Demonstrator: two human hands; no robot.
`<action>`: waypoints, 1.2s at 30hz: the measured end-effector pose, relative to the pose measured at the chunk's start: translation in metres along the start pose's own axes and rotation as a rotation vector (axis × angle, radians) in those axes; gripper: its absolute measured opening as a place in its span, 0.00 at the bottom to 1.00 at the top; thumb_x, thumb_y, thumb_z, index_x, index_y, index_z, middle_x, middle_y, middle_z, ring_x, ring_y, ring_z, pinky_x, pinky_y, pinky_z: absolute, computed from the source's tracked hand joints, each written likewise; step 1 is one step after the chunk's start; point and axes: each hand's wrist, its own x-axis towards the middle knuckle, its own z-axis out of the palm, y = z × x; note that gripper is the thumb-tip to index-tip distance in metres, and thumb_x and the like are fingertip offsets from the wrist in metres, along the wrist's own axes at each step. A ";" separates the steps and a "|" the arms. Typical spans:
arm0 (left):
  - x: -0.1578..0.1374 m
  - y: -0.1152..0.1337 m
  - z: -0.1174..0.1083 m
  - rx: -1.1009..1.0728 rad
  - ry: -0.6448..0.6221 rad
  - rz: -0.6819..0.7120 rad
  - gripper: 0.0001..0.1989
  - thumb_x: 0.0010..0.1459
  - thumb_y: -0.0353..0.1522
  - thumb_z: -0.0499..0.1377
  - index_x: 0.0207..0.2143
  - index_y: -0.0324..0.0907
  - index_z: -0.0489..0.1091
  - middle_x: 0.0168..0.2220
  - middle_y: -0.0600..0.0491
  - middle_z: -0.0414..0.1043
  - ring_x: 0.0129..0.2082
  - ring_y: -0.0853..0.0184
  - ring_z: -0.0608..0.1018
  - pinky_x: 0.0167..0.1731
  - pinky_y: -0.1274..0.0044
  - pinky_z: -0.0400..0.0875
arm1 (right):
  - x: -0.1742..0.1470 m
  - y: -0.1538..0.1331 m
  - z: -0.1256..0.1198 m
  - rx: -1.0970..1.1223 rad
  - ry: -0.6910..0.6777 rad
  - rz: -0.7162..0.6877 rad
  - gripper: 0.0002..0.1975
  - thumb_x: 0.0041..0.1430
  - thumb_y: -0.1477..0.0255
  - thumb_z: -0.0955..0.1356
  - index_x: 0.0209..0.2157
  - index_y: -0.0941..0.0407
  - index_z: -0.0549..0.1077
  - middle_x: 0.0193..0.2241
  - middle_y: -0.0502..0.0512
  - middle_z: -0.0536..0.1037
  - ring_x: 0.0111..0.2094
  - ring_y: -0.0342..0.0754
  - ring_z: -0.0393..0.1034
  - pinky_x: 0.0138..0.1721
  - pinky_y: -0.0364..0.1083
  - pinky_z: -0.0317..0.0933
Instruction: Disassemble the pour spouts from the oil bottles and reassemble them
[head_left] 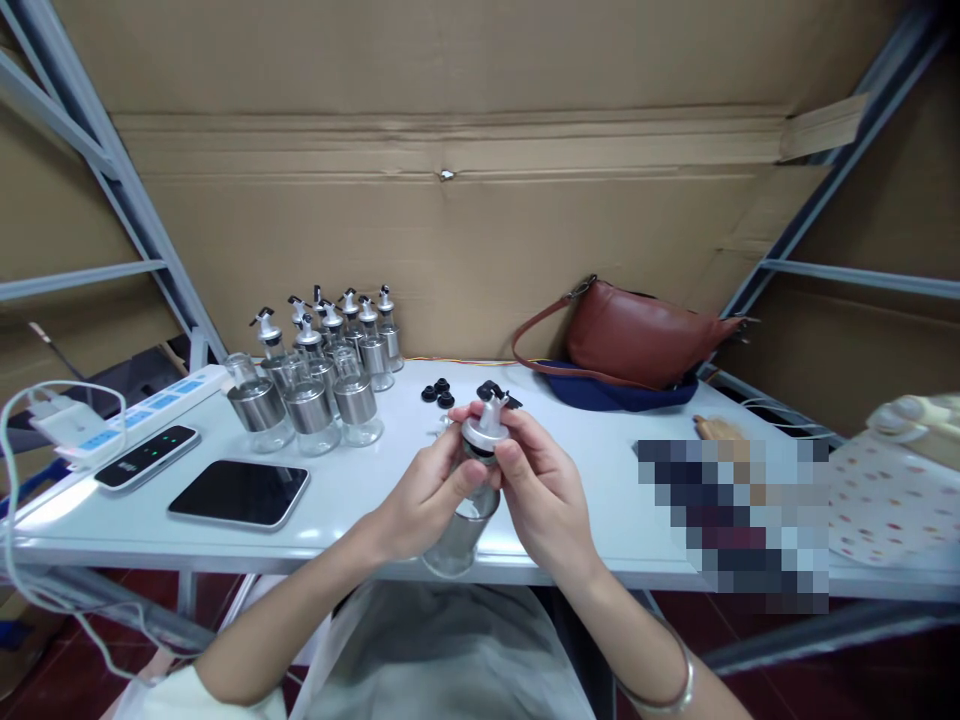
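Note:
A clear glass oil bottle (455, 540) stands slightly tilted near the table's front edge, directly before me. On its neck sits a silver pourer spout (486, 432) with a black flap at the top. My left hand (427, 490) is closed around the neck and the underside of the spout, thumb across the front. From the other side, my right hand (544, 480) grips the spout's collar between thumb and fingers. Several small black stoppers (437, 391) lie just beyond my hands. Part of a pale object behind my left fingers is too hidden to name.
At the left stand several bottles with spouts (373, 350) and three open-necked bottles (309, 408). Nearer are a black-topped tablet-like device (240, 493), a small lit device (148, 457) and a power strip (154, 405). A brown handbag (637, 335) rests at back right.

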 end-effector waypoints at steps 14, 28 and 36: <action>-0.007 0.006 0.008 -0.104 0.028 0.048 0.21 0.60 0.48 0.51 0.46 0.42 0.64 0.33 0.51 0.70 0.34 0.66 0.72 0.37 0.75 0.67 | 0.017 -0.017 -0.014 0.185 0.096 0.017 0.20 0.64 0.54 0.56 0.45 0.51 0.69 0.50 0.57 0.74 0.48 0.50 0.71 0.39 0.47 0.70; 0.111 0.077 -0.112 0.882 0.412 0.148 0.11 0.50 0.35 0.63 0.33 0.37 0.71 0.38 0.48 0.71 0.38 0.66 0.73 0.43 0.71 0.68 | -0.001 0.012 -0.053 0.225 0.179 0.030 0.14 0.59 0.63 0.66 0.46 0.46 0.63 0.44 0.54 0.79 0.43 0.49 0.76 0.45 0.52 0.68; 0.127 0.039 -0.156 1.153 0.388 -0.028 0.14 0.48 0.40 0.63 0.33 0.39 0.73 0.36 0.46 0.73 0.36 0.62 0.72 0.40 0.70 0.66 | -0.003 0.011 -0.047 0.296 0.191 0.101 0.17 0.55 0.65 0.70 0.43 0.49 0.60 0.38 0.55 0.80 0.39 0.50 0.77 0.44 0.52 0.67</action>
